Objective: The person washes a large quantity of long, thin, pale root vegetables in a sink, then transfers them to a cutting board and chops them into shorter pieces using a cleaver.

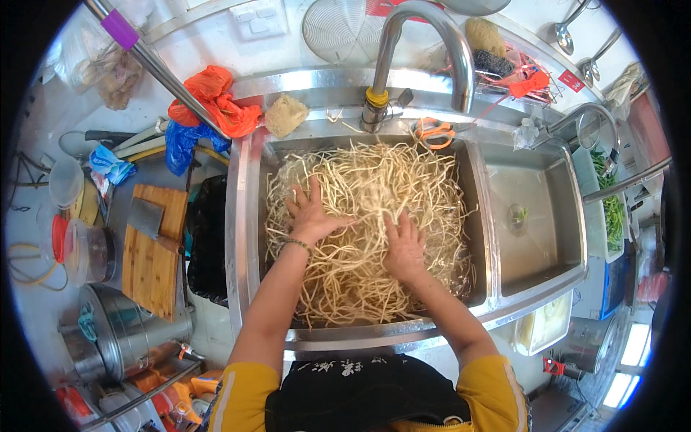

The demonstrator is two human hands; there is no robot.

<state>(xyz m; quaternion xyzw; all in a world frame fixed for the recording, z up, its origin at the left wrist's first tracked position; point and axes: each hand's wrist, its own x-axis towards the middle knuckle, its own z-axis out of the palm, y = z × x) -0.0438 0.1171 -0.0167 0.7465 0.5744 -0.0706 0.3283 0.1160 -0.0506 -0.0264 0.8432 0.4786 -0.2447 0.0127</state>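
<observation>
A large heap of long, thin, pale roots or root-like strands [356, 270] lies in water in the left basin of a stainless steel sink [480, 216]. My left hand [313, 213], with a beaded bracelet at the wrist, rests on the left part of the heap, fingers spread. On the right part lies my right hand [404, 248], palm down, its fingers apart and their tips among the strands. Neither hand is closed around anything. Above the heap arches a chrome faucet [426, 16] with yellow wrapping at its base. Some strands under the hands are hidden.
Orange-handled scissors [434, 133] and a sponge [286, 115] lie on the sink's back rim. To the right is a second basin [532, 227] with a green scrap at its drain. At left, a cleaver [146, 217] lies on a wooden cutting board [151, 270]. Greens [612, 210] fill a container at right.
</observation>
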